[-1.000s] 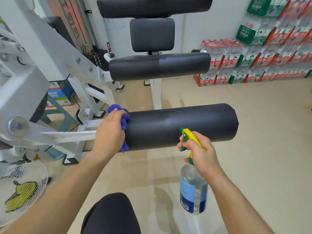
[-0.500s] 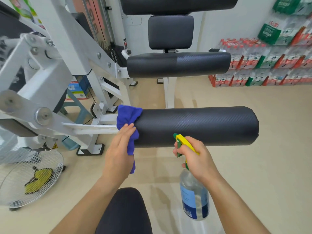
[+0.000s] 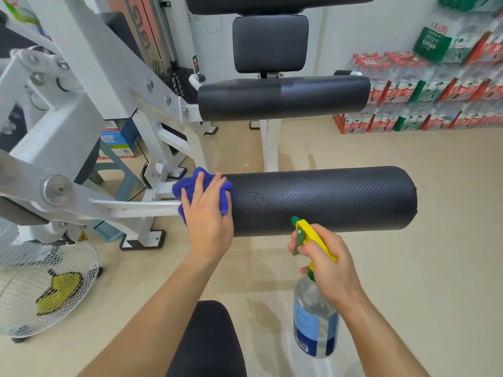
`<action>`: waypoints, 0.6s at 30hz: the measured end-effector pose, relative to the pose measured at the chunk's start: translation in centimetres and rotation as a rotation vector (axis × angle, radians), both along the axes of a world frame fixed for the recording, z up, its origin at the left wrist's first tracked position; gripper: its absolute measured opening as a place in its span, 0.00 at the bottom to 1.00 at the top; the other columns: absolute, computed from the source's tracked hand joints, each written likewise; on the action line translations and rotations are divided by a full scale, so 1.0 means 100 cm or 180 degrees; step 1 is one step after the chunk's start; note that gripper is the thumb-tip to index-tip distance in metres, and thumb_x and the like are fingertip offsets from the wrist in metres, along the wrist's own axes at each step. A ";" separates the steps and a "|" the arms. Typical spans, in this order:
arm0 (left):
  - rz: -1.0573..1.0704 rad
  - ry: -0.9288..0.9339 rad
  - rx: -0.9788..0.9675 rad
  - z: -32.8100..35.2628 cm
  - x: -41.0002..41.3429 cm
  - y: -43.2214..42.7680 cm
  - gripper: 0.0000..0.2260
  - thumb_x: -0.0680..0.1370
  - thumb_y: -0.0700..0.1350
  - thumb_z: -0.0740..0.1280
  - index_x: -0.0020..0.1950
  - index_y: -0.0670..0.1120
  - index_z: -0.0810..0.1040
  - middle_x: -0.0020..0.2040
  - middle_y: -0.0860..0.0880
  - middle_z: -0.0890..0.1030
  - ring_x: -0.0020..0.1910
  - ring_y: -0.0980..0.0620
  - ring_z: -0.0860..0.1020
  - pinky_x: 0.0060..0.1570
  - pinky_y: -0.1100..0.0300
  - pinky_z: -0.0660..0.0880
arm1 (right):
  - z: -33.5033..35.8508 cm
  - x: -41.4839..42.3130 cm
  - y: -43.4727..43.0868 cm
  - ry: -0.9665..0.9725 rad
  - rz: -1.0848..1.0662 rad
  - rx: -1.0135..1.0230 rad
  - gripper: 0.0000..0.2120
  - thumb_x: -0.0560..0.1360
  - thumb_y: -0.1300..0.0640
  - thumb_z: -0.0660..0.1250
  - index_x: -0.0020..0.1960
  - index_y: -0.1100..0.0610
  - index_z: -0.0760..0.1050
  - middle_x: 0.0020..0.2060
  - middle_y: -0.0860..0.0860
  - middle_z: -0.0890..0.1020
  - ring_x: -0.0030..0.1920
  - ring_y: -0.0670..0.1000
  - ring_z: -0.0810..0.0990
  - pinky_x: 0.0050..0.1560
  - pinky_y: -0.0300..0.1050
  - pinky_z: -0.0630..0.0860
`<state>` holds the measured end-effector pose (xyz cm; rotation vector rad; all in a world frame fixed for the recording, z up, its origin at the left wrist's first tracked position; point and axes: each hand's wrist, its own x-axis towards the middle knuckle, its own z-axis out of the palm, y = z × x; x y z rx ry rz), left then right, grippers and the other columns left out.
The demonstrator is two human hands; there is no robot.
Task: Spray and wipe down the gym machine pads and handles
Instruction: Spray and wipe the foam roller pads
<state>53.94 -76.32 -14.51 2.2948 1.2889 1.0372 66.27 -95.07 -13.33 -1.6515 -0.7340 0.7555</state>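
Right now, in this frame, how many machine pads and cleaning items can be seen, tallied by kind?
Black roller pads: 3 (near, middle, top one cut off by the frame edge)
Flat back pad: 1
Blue cloth: 1
Spray bottle: 1
Total: 6

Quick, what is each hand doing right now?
Left hand: open, flat fingers pressing the blue cloth on the roller pad.
Right hand: closed, gripping the spray bottle.
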 end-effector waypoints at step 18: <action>-0.1508 0.1351 0.1092 0.007 0.119 -0.047 0.23 0.74 0.41 0.52 0.65 0.43 0.77 0.70 0.44 0.77 0.72 0.44 0.72 0.72 0.47 0.66 | 0.010 0.045 -0.033 0.0201 -0.0635 0.0200 0.12 0.78 0.67 0.63 0.43 0.54 0.81 0.42 0.57 0.84 0.45 0.48 0.81 0.41 0.50 0.73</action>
